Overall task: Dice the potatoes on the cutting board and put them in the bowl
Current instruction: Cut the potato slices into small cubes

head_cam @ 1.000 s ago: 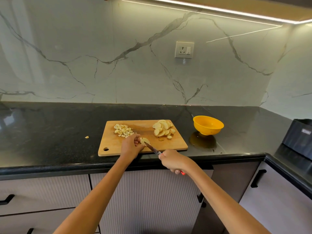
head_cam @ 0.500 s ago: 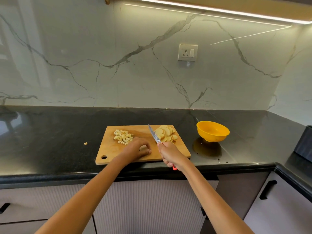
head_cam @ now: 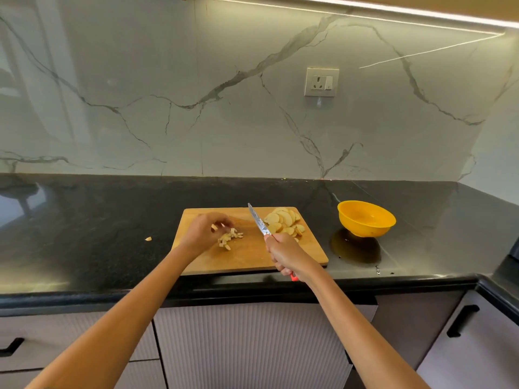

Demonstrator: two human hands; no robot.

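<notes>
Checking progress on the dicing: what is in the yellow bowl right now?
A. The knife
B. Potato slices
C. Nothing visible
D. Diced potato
C: the yellow bowl shows only its bare inside, while the diced potato and the potato slices lie on the cutting board, and the right hand holds the knife.

There is only 1 view, from a camera worn on the person's head. It looks forward and down over both forearms at the black countertop, with the cutting board near the middle. The wide angle also takes in the marble wall behind and the cabinet fronts below.
</notes>
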